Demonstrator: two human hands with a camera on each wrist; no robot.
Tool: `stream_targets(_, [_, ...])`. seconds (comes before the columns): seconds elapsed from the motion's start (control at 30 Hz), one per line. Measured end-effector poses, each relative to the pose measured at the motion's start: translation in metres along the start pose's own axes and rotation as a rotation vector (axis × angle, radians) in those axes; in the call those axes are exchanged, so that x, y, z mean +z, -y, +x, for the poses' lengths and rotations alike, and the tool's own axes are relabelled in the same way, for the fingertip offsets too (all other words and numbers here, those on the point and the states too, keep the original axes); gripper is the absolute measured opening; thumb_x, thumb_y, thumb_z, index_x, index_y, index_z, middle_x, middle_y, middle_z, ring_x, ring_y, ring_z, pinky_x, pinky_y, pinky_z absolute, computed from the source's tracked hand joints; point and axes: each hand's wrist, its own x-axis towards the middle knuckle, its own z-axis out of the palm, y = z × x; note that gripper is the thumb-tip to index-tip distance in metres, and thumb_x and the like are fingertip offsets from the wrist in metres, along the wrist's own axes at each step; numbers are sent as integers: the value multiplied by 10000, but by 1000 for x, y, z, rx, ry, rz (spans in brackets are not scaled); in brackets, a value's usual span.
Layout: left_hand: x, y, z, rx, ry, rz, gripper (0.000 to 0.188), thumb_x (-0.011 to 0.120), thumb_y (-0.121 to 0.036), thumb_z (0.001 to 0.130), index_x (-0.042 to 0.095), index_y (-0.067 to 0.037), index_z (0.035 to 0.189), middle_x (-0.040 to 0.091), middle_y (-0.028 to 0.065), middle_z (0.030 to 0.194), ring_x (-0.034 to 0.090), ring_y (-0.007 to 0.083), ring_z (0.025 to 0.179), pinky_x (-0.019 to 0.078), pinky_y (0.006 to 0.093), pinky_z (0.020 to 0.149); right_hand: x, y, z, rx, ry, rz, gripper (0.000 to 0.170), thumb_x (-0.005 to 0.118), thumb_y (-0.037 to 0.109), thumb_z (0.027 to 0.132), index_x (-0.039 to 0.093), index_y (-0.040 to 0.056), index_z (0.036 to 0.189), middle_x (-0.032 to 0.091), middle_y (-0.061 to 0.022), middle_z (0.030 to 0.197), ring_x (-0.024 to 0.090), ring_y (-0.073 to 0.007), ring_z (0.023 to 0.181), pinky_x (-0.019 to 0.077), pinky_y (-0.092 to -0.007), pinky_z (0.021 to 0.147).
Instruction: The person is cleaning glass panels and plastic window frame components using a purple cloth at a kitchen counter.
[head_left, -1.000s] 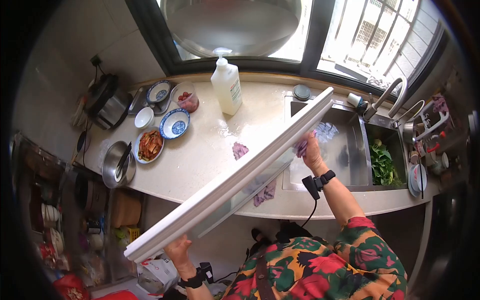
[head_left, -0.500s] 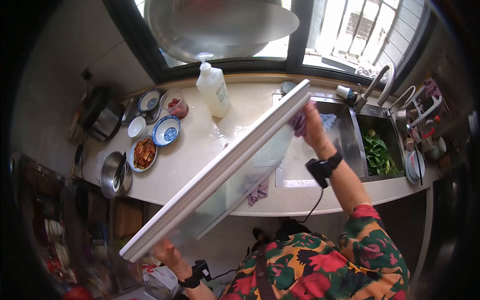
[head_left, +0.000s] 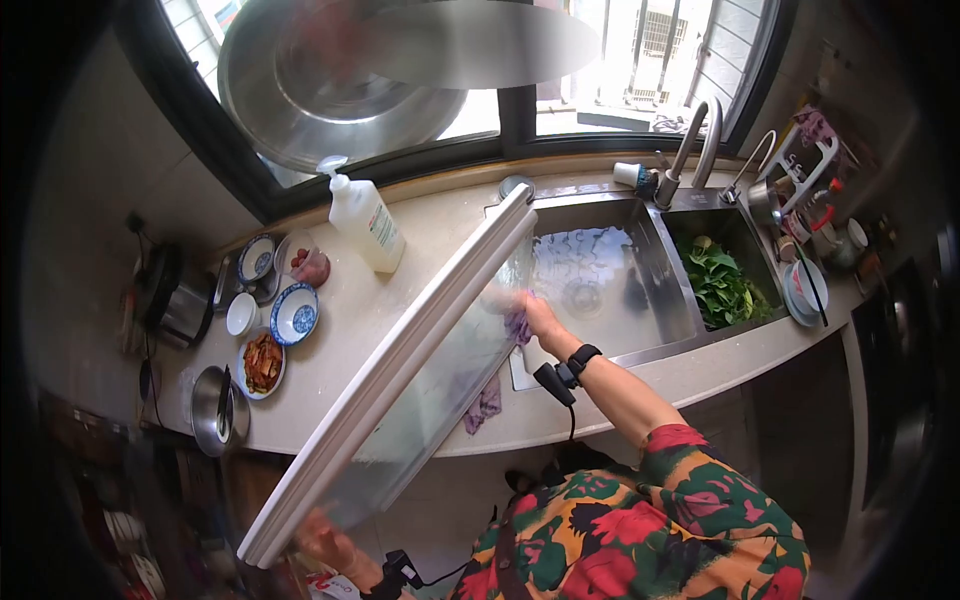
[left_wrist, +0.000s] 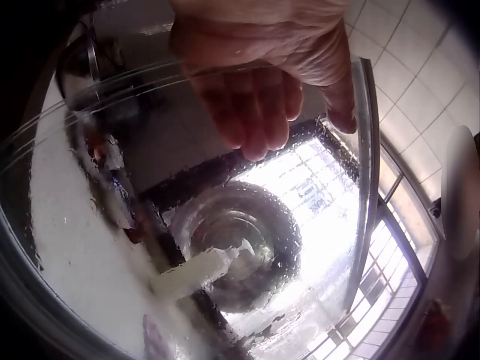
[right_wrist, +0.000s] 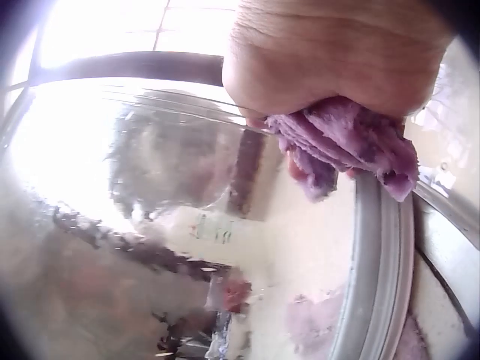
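Note:
A glass shelf with thick white trim (head_left: pixel 400 368) slants across the head view, over the counter edge. My left hand (head_left: pixel 325 540) holds its lower left end; in the left wrist view the fingers (left_wrist: pixel 255 112) show through the wet glass and the thumb lies at the side edge. Near the upper right end, my right hand (head_left: pixel 540 318) grips a crumpled purple cloth (right_wrist: pixel 345 139) against the glass by the rim. Most of the right fingers are hidden behind the cloth and glass. A second purple cloth (head_left: pixel 484 405) lies on the counter beneath the shelf.
Right of the shelf is a sink (head_left: pixel 650 345) with water; leafy greens (head_left: pixel 718 285) fill its second basin. A pump bottle (head_left: pixel 368 225) stands behind. Bowls (head_left: pixel 295 313), a plate of food (head_left: pixel 263 362) and a steel bowl (head_left: pixel 215 410) stand left.
The head view has swung, shifting the scene leftward. The shelf now slants more steeply. My right hand with the cloth went up toward the shelf's upper end, then back down along it.

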Motion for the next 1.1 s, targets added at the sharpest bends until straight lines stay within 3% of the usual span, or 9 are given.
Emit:
stream_targets(0.17, [-4, 2, -3, -5, -30, 24, 521, 622, -498, 755, 490, 6, 768, 486, 84, 726, 537, 206, 673, 482, 348, 646, 16, 81, -41, -128, 38, 104, 435, 379, 405, 891, 569, 48, 729, 529, -27, 596, 450, -75, 475, 354, -219, 440])
stream_targets(0.23, [-5, 4, -5, -8, -45, 43, 518, 623, -494, 755, 487, 6, 761, 491, 85, 719, 534, 205, 678, 479, 345, 655, 19, 101, -50, -341, 111, 169, 476, 365, 445, 900, 564, 49, 724, 499, -16, 565, 436, -50, 464, 333, -201, 419])
stream_targets(0.47, [-9, 11, -7, 73, -77, 44, 477, 639, -469, 752, 503, -13, 783, 515, 78, 722, 551, 208, 680, 482, 346, 671, -8, -9, 4, -170, 47, -71, 498, 312, 448, 923, 581, 35, 848, 527, -32, 567, 499, -123, 400, 383, -236, 346])
stream_targets(0.63, [-17, 18, -14, 54, -109, 22, 459, 680, -426, 728, 523, -18, 867, 522, 70, 723, 564, 209, 702, 515, 368, 622, -26, -28, 19, -238, -227, -348, 465, 471, 427, 840, 572, 18, 643, 531, -46, 538, 506, -118, 468, 390, -279, 437])
stream_targets(0.73, [-13, 14, -17, -57, -87, -142, 625, 721, -386, 699, 485, -2, 1131, 561, 112, 1024, 550, 231, 936, 510, 391, 736, -36, 4, -27, -43, -192, -459, 356, 527, 324, 814, 574, 26, 625, 535, -45, 534, 511, -116, 477, 387, -275, 423])
stream_targets(0.77, [-8, 4, -16, -64, -52, -143, 726, 743, -382, 677, 434, 1, 1211, 507, 109, 1158, 489, 230, 1054, 422, 393, 898, -34, 9, -43, -43, -165, -477, 356, 527, 324, 814, 574, 26, 625, 535, -45, 534, 511, -116, 477, 387, -275, 423])
stream_targets(0.87, [-12, 7, -23, -127, -57, -210, 752, 759, -396, 654, 439, 6, 1203, 503, 98, 1159, 466, 224, 1082, 324, 388, 986, -29, 6, -70, -9, -11, -521, 261, 577, 250, 799, 579, 33, 653, 551, -45, 564, 522, -105, 505, 391, -254, 428])
stream_targets(0.97, [-21, 19, -26, -146, -61, -187, 774, 762, -421, 640, 440, 8, 1199, 526, 99, 1123, 517, 222, 1008, 441, 361, 852, -24, 4, -67, 101, -3, 54, 142, 595, 120, 782, 551, 27, 879, 606, -97, 739, 569, -135, 549, 463, -269, 447])
stream_targets(1.1, [3, 3, -11, -90, -109, -162, 739, 747, -453, 646, 471, -9, 1168, 557, 84, 999, 552, 191, 847, 522, 352, 656, -35, 15, -66, 21, -31, 63, 285, 599, 37, 758, 528, 34, 1034, 595, -75, 799, 562, -130, 574, 466, -262, 465])
